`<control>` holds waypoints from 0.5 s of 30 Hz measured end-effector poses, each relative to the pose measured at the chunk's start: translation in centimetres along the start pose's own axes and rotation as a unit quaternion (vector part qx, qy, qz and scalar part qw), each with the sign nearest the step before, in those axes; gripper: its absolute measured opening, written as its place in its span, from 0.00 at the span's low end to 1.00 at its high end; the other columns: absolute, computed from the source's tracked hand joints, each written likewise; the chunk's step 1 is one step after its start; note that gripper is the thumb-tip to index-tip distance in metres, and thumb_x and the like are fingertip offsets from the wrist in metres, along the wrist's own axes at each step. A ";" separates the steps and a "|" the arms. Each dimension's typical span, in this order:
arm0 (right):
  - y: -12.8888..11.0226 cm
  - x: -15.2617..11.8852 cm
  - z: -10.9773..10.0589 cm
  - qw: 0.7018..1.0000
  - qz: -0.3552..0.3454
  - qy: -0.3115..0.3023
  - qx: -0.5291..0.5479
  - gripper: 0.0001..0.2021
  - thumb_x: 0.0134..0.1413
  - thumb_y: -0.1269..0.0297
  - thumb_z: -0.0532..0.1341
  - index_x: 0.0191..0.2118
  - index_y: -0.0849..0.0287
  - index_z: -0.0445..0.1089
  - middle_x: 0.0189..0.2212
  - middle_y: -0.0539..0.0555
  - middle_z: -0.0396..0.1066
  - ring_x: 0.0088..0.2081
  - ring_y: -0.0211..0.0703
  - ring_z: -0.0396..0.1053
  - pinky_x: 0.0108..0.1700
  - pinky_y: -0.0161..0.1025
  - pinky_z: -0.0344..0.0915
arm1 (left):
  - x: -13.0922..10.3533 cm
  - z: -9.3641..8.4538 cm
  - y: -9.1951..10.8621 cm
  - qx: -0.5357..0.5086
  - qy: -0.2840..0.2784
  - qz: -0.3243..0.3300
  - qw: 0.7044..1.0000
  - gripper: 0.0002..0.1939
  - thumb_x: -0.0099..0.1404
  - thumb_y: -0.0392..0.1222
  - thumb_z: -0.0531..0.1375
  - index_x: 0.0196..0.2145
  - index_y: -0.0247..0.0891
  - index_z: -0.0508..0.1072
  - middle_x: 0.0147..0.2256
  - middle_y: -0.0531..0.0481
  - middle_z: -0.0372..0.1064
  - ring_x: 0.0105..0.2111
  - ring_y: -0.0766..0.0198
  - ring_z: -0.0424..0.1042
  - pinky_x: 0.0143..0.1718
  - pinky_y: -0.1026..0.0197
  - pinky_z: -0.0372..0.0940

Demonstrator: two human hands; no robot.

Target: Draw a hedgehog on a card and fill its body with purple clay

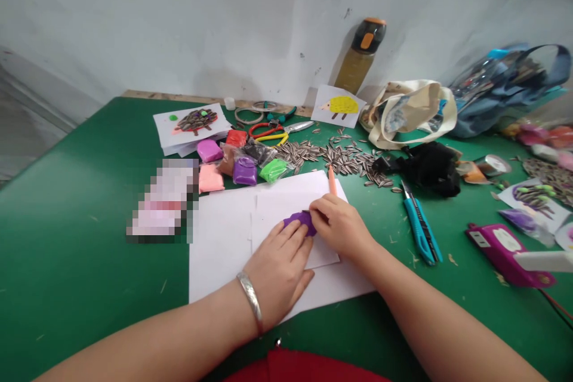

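A flattened piece of purple modelling clay (292,219) lies on a small white sheet (268,209), which rests on a larger stack of white paper (215,250). My left hand (277,262) is laid flat over the paper, its fingertips on the clay's near edge and hiding part of it. My right hand (342,224) is closed at the clay's right side. An orange stick-like tool (332,180) pokes up out of this hand. Something small and dark shows at its fingertips against the clay; I cannot make out its kind.
Behind the paper are bagged clay pieces (245,171), sunflower seeds (304,154), and pliers and scissors (271,131). A blue utility knife (422,230) lies to the right, near a black bundle (432,170). Seed-covered hedgehog (197,122) and yellow hedgehog (342,105) pictures, a bottle (358,62) and a blurred flat object (165,203) surround the work.
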State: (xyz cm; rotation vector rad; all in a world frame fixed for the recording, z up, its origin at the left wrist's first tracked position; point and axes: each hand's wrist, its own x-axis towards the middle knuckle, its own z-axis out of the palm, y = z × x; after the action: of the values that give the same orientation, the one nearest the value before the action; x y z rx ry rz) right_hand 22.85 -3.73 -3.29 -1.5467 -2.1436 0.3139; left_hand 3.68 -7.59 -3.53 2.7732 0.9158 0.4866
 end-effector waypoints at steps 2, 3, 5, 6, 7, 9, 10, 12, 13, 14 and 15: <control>0.2 0.0 -0.1 0.999 0.014 0.013 0.033 0.08 0.58 0.71 0.54 0.31 0.58 0.69 0.28 0.52 0.67 0.32 0.41 0.66 0.35 0.36 0.61 | 0.0 0.0 0.0 0.000 -0.002 -0.001 1.000 0.23 0.70 0.45 0.52 0.57 0.28 0.66 0.59 0.35 0.63 0.61 0.47 0.59 0.62 0.42 0.53; 0.3 0.0 -0.1 0.998 0.024 0.022 0.048 0.08 0.58 0.71 0.54 0.31 0.57 0.69 0.29 0.52 0.68 0.32 0.41 0.66 0.36 0.36 0.61 | 0.0 0.0 0.0 -0.001 -0.002 -0.001 1.000 0.23 0.70 0.45 0.52 0.57 0.29 0.66 0.59 0.35 0.63 0.61 0.46 0.59 0.62 0.42 0.53; 0.5 0.1 -0.1 0.997 0.042 0.035 0.063 0.07 0.58 0.70 0.54 0.32 0.57 0.68 0.30 0.52 0.70 0.33 0.41 0.67 0.37 0.36 0.61 | 0.0 -0.1 0.0 -0.003 -0.002 -0.001 1.000 0.23 0.70 0.45 0.52 0.57 0.28 0.66 0.59 0.34 0.63 0.61 0.46 0.59 0.62 0.42 0.53; 0.5 0.1 0.0 0.996 0.049 0.038 0.064 0.07 0.59 0.70 0.54 0.32 0.57 0.68 0.30 0.52 0.70 0.33 0.41 0.67 0.37 0.36 0.62 | 0.0 -0.1 0.0 -0.005 -0.002 -0.001 1.000 0.23 0.70 0.45 0.52 0.57 0.28 0.67 0.59 0.34 0.62 0.61 0.45 0.59 0.62 0.42 0.54; 0.5 0.1 0.0 0.996 0.055 0.040 0.065 0.07 0.59 0.70 0.53 0.33 0.57 0.68 0.31 0.53 0.71 0.33 0.41 0.68 0.37 0.37 0.62 | 0.0 -0.1 0.0 -0.005 -0.003 -0.001 1.000 0.23 0.70 0.45 0.52 0.56 0.28 0.67 0.59 0.34 0.62 0.61 0.45 0.59 0.62 0.41 0.54; 0.5 0.2 0.0 0.995 0.069 0.038 0.064 0.07 0.59 0.69 0.53 0.34 0.57 0.68 0.31 0.53 0.72 0.33 0.41 0.68 0.36 0.37 0.62 | 0.0 -0.1 0.0 -0.006 -0.005 -0.001 1.000 0.23 0.70 0.45 0.53 0.56 0.27 0.67 0.59 0.33 0.62 0.61 0.44 0.59 0.62 0.41 0.54; 0.4 0.2 0.0 0.994 0.076 0.036 0.065 0.07 0.59 0.69 0.53 0.34 0.57 0.68 0.31 0.52 0.72 0.32 0.41 0.68 0.36 0.37 0.62 | 0.0 -0.2 0.0 -0.006 -0.005 -0.001 1.000 0.23 0.70 0.45 0.53 0.56 0.28 0.67 0.59 0.33 0.62 0.61 0.44 0.59 0.62 0.41 0.54; 0.4 0.2 0.0 0.994 0.086 0.032 0.066 0.07 0.60 0.68 0.53 0.35 0.57 0.68 0.30 0.52 0.73 0.30 0.41 0.68 0.34 0.36 0.62 | 0.0 -0.1 0.0 -0.006 -0.003 -0.001 1.000 0.22 0.70 0.45 0.53 0.56 0.28 0.67 0.58 0.33 0.63 0.61 0.45 0.59 0.62 0.41 0.54; 0.3 0.2 0.0 0.994 0.087 0.030 0.066 0.07 0.60 0.68 0.53 0.35 0.57 0.68 0.30 0.52 0.73 0.30 0.41 0.68 0.34 0.36 0.62 | 0.0 -0.1 0.0 -0.007 -0.002 -0.001 1.000 0.22 0.69 0.45 0.53 0.56 0.28 0.67 0.58 0.33 0.63 0.61 0.45 0.59 0.62 0.41 0.54; 0.3 0.1 0.0 0.994 0.086 0.029 0.066 0.07 0.59 0.68 0.53 0.36 0.57 0.68 0.31 0.52 0.73 0.30 0.41 0.69 0.34 0.36 0.62 | 0.0 -0.1 0.0 -0.007 -0.001 -0.001 1.000 0.22 0.69 0.45 0.53 0.56 0.28 0.67 0.58 0.33 0.63 0.61 0.45 0.59 0.62 0.41 0.54; 0.4 0.1 0.1 0.994 0.082 0.030 0.068 0.08 0.59 0.68 0.53 0.36 0.57 0.69 0.32 0.52 0.74 0.32 0.41 0.70 0.35 0.37 0.63 | 0.0 -0.2 0.0 -0.008 0.001 -0.001 1.000 0.22 0.69 0.45 0.53 0.56 0.28 0.67 0.58 0.33 0.63 0.60 0.45 0.59 0.62 0.41 0.55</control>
State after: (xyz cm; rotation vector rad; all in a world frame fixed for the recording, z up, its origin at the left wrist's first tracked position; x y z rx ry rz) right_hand 23.09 -3.50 -3.50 -1.6353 -1.9123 0.4515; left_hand 3.64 -7.58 -3.37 2.7585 0.9109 0.4936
